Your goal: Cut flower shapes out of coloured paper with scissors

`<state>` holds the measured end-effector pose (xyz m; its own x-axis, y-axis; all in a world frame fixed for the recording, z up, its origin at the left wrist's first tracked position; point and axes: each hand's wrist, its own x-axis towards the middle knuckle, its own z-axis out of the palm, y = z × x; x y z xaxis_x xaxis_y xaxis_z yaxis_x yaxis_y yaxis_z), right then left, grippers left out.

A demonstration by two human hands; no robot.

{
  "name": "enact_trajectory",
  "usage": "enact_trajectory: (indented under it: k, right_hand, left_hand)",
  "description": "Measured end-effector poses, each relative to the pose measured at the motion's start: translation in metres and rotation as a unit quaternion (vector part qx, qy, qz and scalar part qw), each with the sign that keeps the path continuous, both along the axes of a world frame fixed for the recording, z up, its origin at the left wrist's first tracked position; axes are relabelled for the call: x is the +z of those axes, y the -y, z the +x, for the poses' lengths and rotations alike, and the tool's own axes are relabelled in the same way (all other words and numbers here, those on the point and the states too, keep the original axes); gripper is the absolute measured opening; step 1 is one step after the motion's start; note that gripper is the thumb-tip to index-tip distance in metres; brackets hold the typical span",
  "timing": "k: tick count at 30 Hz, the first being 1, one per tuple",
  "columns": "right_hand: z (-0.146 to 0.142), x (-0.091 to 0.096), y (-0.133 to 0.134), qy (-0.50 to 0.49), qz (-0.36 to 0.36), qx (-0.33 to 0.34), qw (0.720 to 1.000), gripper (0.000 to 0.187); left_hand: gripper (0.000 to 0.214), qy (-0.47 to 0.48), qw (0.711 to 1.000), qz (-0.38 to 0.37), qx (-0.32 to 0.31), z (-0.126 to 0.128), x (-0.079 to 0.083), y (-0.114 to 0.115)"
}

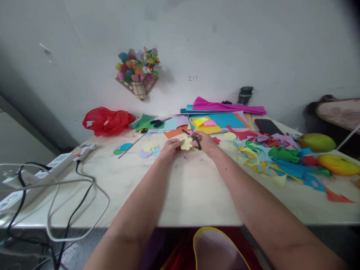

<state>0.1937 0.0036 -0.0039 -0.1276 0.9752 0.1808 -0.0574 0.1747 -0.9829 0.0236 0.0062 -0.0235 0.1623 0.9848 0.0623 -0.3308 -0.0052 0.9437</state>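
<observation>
My left hand (170, 147) pinches a small pale yellow paper flower shape (186, 143) over the middle of the table. My right hand (206, 143) grips a pair of scissors (194, 133) with black handles, its blades pointing away from me and meeting the yellow paper. Both hands are closed. Small paper bits lie on the table just under them.
Coloured paper sheets (219, 120) are stacked at the back. Cut scraps (278, 159) spread to the right, beside a black phone (267, 126) and two mangoes (316, 142). A red plastic bag (107, 120), a second pair of scissors (157, 122) and power strips (42, 170) with cables sit left.
</observation>
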Motion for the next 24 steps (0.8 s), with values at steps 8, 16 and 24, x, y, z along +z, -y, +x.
enact_trajectory:
  k: [8, 16, 24]
  right_hand:
    - [0.0, 0.006, 0.003, -0.002, -0.015, -0.02, 1.0, 0.035]
    - [0.001, 0.007, 0.004, 0.014, -0.002, -0.033, 0.999, 0.034]
    - [0.001, 0.004, 0.001, -0.018, -0.011, -0.065, 0.998, 0.036]
  left_hand:
    - [0.035, 0.021, 0.998, -0.019, 0.052, -0.004, 0.001, -0.007]
    - [0.037, -0.053, 0.998, 0.012, 0.023, -0.004, 0.005, -0.002]
    - [0.036, -0.123, 0.991, 0.04, 0.019, -0.007, 0.009, 0.004]
